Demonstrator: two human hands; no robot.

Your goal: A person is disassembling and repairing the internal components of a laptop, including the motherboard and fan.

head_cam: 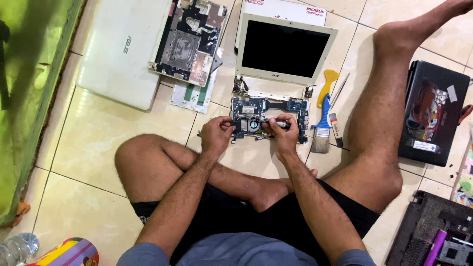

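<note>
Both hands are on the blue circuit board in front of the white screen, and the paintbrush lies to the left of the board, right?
Not quite. In the head view the paintbrush lies to the right of the blue circuit board, not the left. The left hand and right hand are on the board, in front of the white screen.

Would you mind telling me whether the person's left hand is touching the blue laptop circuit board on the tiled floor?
Touching. The head view shows the left hand with its fingers curled over the left edge of the blue laptop circuit board, no gap between them.
</note>
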